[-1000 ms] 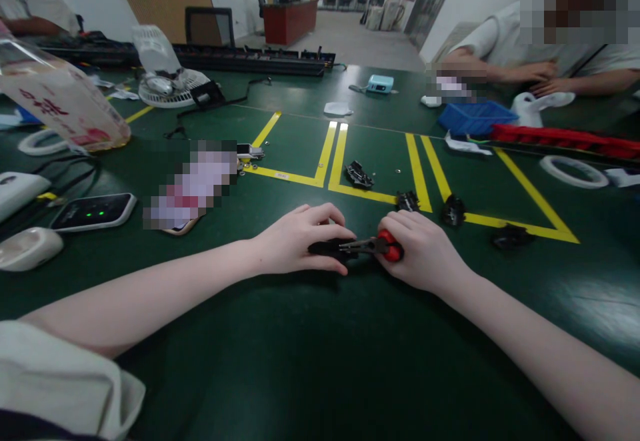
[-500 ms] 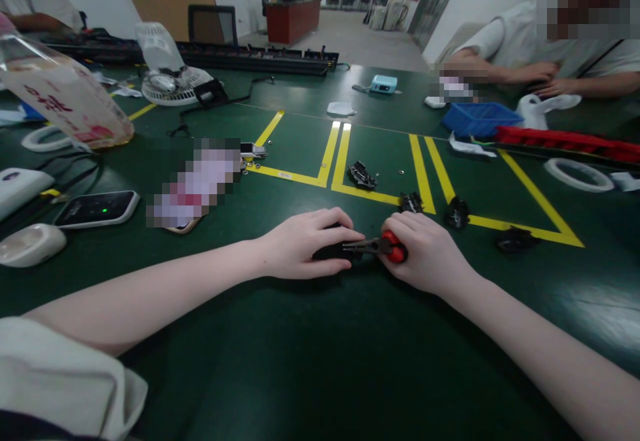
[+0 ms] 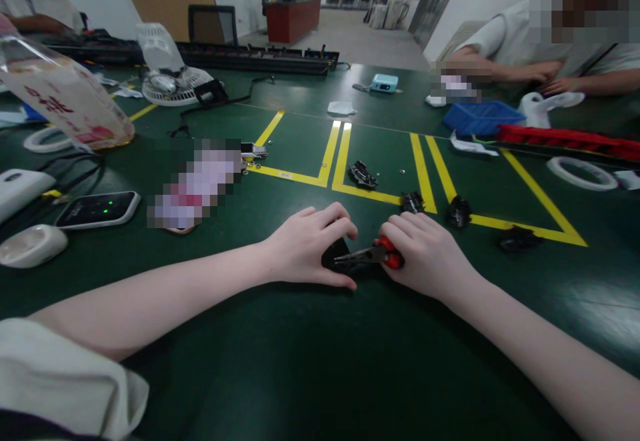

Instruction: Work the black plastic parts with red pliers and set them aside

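My right hand (image 3: 423,251) is closed round the red handles of a pair of needle-nose pliers (image 3: 363,255). The pliers' dark jaws point left and reach a small black part (image 3: 334,251). Around that part curve the fingers and thumb of my left hand (image 3: 303,246), which hide much of it; its exact kind does not show. Just beyond my right hand lies a black clump-like piece (image 3: 413,202), with a similar black piece (image 3: 459,212) to its right. Another black piece (image 3: 363,174) rests inside a yellow-taped square.
Yellow tape (image 3: 370,194) marks squares on the green table (image 3: 320,361). A phone (image 3: 193,191), a black-faced device (image 3: 99,209) and a bottle (image 3: 65,94) stand left. At the right are a blue basket (image 3: 483,119), a red strip (image 3: 570,142) and a tape roll (image 3: 581,173). Across sits a person (image 3: 520,61).
The pliers' jaws have shifted left and slightly down, onto the black part. My left hand's thumb has dropped a little and its fingers have spread wider, showing more of the part.
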Demonstrator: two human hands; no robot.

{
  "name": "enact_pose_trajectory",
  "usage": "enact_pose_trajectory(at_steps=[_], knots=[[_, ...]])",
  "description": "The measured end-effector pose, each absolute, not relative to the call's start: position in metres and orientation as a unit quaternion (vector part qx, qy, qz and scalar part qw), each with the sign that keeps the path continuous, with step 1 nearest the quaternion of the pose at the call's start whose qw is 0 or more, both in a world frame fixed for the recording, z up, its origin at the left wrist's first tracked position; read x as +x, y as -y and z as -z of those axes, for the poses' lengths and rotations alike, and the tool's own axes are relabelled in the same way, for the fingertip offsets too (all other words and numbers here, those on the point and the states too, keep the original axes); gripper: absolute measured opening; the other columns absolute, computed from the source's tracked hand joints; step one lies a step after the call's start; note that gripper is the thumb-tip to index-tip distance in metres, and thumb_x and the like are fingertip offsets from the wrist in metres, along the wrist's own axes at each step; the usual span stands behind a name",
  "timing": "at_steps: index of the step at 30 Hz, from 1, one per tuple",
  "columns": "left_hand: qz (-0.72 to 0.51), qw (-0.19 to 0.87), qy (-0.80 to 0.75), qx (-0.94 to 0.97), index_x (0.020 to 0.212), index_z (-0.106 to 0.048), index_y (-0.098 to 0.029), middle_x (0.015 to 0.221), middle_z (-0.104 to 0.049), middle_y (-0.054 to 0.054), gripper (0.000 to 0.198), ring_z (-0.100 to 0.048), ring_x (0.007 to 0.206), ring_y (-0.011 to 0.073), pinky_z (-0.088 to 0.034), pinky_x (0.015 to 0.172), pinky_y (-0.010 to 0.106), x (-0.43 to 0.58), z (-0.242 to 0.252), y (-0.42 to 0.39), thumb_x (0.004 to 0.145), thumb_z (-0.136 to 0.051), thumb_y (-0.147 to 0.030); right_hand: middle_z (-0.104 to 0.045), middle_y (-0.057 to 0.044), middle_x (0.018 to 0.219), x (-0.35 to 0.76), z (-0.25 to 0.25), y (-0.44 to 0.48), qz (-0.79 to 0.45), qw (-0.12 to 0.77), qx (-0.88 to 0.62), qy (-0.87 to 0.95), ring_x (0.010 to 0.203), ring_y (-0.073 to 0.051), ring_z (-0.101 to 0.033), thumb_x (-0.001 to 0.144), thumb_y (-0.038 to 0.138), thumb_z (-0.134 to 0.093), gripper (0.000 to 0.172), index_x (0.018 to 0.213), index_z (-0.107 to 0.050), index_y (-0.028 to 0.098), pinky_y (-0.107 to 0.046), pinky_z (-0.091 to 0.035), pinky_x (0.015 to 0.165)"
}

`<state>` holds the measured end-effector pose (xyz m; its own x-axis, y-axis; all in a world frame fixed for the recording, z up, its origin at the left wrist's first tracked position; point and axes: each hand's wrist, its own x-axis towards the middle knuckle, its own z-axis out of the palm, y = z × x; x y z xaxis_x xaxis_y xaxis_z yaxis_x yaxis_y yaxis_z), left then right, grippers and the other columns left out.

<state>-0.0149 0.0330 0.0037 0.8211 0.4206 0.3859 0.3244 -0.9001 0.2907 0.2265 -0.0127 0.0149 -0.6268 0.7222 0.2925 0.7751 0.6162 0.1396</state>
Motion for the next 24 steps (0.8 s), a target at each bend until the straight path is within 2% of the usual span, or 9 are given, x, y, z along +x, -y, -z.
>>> enact_pose_trajectory(at_steps=[7, 15, 19, 24], knots=[[-0.219, 0.086, -0.216, 0.948, 0.119, -0.046, -0.017, 0.115, -0.054, 0.010, 0.060, -0.060, 0.086, 0.0197, -0.052, 0.071, 0.031, -0.0128, -0.0033, -0.0291, 0.082, -0.068, -0.057, -0.065, -0.010, 0.083, 0.2259, -0.0151, 0.0132, 0.125, 0.100, -0.421, 0.893, 0.073, -0.022, -0.058, 0.073, 0.014, -0.064, 0.010, 0.082, -0.059, 0.014, -0.035, -0.048, 0.068], [-0.229, 0.164, -0.159, 0.946, 0.125, -0.045, -0.016, 0.125, -0.051, 0.013, 0.052, -0.059, 0.101, 0.0223, -0.054, 0.080, 0.032, -0.0162, -0.0051, -0.0319, 0.086, -0.065, -0.042, -0.063, -0.009, 0.079, 0.2247, -0.0153, 0.0149, 0.100, 0.113, -0.428, 0.891, 0.071, -0.021, -0.057, 0.075, 0.015, -0.062, 0.007, 0.080, -0.057, 0.015, -0.033, -0.047, 0.066], [-0.225, 0.171, -0.135, 0.950, 0.118, -0.053, -0.015, 0.117, -0.055, 0.012, 0.042, -0.058, 0.102, 0.0235, -0.053, 0.085, 0.035, -0.0165, -0.0055, -0.0335, 0.086, -0.064, -0.039, -0.062, -0.008, 0.077, 0.2243, -0.0123, 0.0143, 0.107, 0.121, -0.423, 0.892, 0.069, -0.021, -0.054, 0.074, 0.015, -0.060, 0.007, 0.080, -0.055, 0.017, -0.032, -0.045, 0.064], [-0.201, 0.171, -0.136, 0.955, 0.102, -0.060, -0.014, 0.109, -0.055, 0.010, 0.034, -0.057, 0.090, 0.0203, -0.051, 0.076, 0.032, -0.0163, -0.0054, -0.0337, 0.088, -0.062, -0.045, -0.061, -0.007, 0.077, 0.2253, -0.0081, 0.0139, 0.127, 0.140, -0.414, 0.891, 0.068, -0.020, -0.051, 0.072, 0.015, -0.059, 0.009, 0.078, -0.054, 0.018, -0.032, -0.043, 0.063]])
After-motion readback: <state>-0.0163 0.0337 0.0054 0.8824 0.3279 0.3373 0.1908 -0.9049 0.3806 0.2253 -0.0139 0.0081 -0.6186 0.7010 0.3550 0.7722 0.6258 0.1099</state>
